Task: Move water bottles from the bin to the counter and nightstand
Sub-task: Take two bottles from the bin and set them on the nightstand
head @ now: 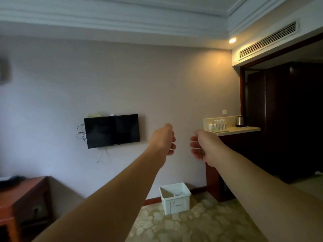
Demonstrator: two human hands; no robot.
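I have both bare arms stretched out in front of me at chest height, well above the floor. My left hand is loosely curled with the fingers bent inward and nothing in it, and my right hand mirrors it just beside, fingers half curled and empty too; the two hands face each other with a gap between them. Below them, on the patterned beige carpet and close to the pale wall, stands the white rectangular plastic bin. I look down into it at an angle: near its far right corner something pale and small lies at the bottom, too blurred for me to say whether it is a bottle, and the rest of the visible inside looks bare. On the cream stone counter to the right, a row of clear water bottles stands upright near its back left corner, touching or nearly touching each other, with a small white cup just beside them on the left. A steel electric kettle sits towards the back right edge of the same counter. A black flat television hangs on the wall to the left, and a reddish wooden desk fills the lower left corner.
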